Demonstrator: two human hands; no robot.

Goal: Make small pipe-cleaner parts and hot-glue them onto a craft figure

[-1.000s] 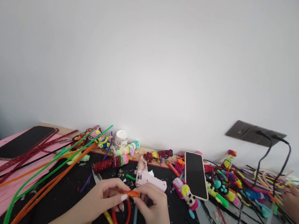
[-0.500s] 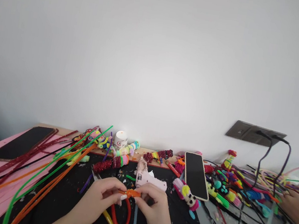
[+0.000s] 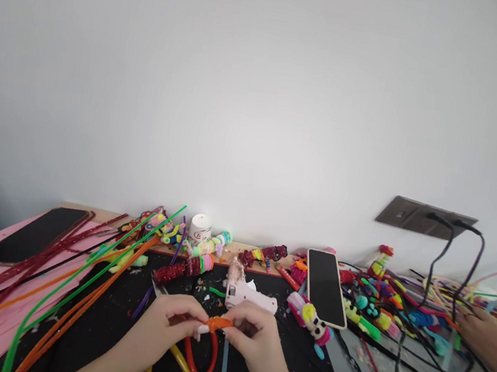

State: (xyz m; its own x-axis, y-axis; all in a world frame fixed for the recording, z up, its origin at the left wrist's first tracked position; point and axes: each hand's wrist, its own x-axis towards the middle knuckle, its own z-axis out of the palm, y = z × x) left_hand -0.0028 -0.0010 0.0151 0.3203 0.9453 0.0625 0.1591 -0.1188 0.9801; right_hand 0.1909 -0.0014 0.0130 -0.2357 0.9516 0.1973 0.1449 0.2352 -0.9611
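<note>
Between my two hands is a short orange pipe-cleaner piece (image 3: 220, 322), pinched at both ends. My left hand (image 3: 172, 328) grips its left end between thumb and forefinger. At the right end, the thumb and fingers of my right hand (image 3: 255, 341) are closed on it. Below lie scissors (image 3: 211, 365) with one red and one yellow handle loop; my left hand hides their middle. A pale pink glue gun (image 3: 252, 300) rests just beyond my right hand. A dark red wrapped pipe-cleaner figure (image 3: 176, 272) lies beyond my left hand.
Long green and orange pipe cleaners (image 3: 85, 292) cross the left side. Two phones lie here, a dark one (image 3: 30, 236) left and a pale-rimmed one (image 3: 327, 286) right. At right, another person's hand (image 3: 482, 333) reaches into piled pipe cleaners. Black cables (image 3: 435, 259) hang from a wall socket (image 3: 413, 216).
My hands stay nearly in place, still pinching the orange piece, with only slight finger movement. The other person's hand has shifted a little to the left. The view has moved slightly.
</note>
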